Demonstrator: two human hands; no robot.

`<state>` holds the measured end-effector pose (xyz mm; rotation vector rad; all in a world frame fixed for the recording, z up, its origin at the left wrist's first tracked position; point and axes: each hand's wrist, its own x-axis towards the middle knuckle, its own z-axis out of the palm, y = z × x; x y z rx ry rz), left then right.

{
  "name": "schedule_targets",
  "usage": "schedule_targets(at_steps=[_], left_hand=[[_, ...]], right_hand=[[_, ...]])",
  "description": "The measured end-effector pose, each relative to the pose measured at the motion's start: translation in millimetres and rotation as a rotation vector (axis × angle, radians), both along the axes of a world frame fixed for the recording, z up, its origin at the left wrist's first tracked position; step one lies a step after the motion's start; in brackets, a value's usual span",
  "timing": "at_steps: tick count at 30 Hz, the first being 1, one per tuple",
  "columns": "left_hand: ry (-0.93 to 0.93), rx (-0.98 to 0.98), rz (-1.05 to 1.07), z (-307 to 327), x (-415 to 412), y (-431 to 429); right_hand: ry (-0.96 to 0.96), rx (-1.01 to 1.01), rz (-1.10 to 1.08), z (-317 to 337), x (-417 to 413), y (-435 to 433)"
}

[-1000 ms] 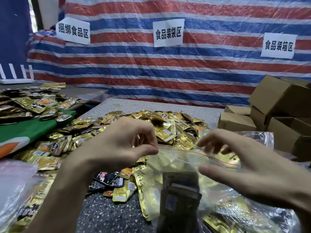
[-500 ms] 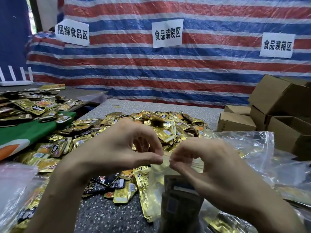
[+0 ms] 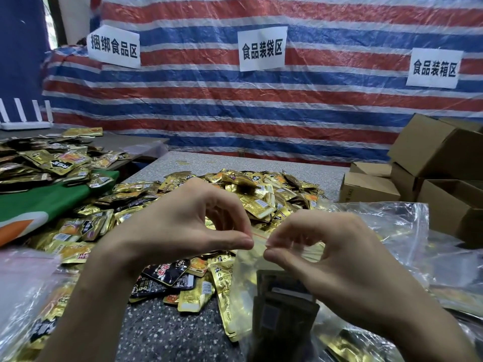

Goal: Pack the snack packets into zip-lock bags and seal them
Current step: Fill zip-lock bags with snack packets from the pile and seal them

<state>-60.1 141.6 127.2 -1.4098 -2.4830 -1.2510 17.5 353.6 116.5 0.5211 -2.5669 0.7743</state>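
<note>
- Zip-lock bag (image 3: 245, 280): lower centre of frame, standing upright, dark snack packets (image 3: 285, 307) inside.
- Left hand (image 3: 183, 231) and right hand (image 3: 339, 259): each pinches the bag's red-lined top edge (image 3: 259, 234), fingertips nearly meeting.
- The edge runs left to right; the unpressed length probably lies rightward, nearer the right hand.

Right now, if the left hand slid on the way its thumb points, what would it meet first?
Probably the right hand; it and the left hand pinch the zip-lock bag at its top, close together.
</note>
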Motion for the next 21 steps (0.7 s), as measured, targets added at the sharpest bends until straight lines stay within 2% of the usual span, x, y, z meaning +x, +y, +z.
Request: schedule_targets(at_steps=[8, 14, 21], left_hand=[[-0.015, 0.016, -0.043, -0.8, -1.4, -2.2], [0.112, 0.039, -0.065, -1.7, -3.0, 2.4], [0.08, 0.044, -0.097, -5.1, -4.6, 5.9]], right_hand=[[0.018, -0.006, -0.001, 0.4, -0.5, -2.1], [0.028, -0.014, -0.005, 0.0, 0.0, -4.1], [0.067, -0.024, 0.012, -3.9, -0.9, -7.3]])
